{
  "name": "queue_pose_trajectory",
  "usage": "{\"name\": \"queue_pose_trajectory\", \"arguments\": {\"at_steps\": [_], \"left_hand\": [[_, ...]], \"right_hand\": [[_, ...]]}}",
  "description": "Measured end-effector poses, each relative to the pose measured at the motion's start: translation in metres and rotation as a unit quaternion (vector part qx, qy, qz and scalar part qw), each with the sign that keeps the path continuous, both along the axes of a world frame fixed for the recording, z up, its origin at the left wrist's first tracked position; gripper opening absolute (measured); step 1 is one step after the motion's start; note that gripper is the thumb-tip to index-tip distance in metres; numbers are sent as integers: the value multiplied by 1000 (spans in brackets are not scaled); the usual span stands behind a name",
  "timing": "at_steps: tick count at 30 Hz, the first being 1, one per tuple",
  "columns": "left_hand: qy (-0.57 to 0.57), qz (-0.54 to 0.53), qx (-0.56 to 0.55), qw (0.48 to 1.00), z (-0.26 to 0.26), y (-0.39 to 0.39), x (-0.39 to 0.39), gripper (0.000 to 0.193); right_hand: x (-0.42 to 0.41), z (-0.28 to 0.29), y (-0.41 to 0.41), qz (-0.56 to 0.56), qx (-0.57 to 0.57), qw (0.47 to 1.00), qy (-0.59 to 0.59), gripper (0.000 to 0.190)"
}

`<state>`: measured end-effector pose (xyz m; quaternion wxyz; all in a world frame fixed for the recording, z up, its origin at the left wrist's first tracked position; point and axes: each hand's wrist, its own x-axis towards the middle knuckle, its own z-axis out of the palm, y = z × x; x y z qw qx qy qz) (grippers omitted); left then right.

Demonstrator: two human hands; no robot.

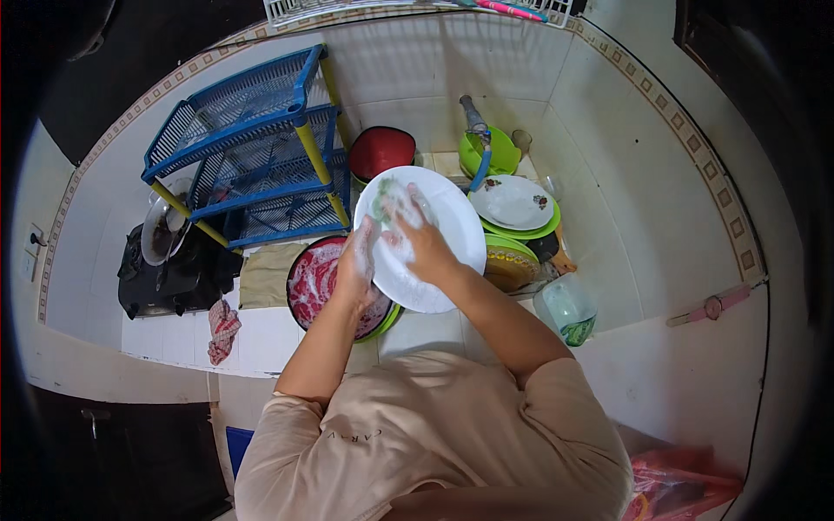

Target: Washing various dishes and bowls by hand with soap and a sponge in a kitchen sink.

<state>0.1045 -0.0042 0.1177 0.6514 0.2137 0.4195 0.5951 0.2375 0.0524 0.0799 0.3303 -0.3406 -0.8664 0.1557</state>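
A white plate (461,241), tilted and partly covered in suds, is held up in front of me. My left hand (357,264) grips it by the left rim, with foam over the fingers. Across the plate's face lies my right hand (420,244), its foamy fingers pressing a soapy green scrubbing pad (383,198) near the upper left. Foam hides part of the pad and fingertips. Below the plate, partly covered by it and my left hand, sits a round red basin (309,280) of sudsy water.
A blue plastic rack (251,130) stands left, beside a black stove (163,286) carrying a pan (153,241). To the right are a flowered plate (511,202) on green dishes, a clear container (565,303) and a tap (474,117). A checked cloth (223,332) lies near the counter edge.
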Motion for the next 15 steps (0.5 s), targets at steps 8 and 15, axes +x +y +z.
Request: {"name": "queue_pose_trajectory", "arguments": {"at_steps": [8,15], "left_hand": [[-39,40,39,998,2,11,-1,59],[52,-3,52,997,-10,23,23,55]], "right_hand": [[83,-39,25,-55,45,995,62,31],[34,-1,31,-214,-14,977,-5,59]]}}
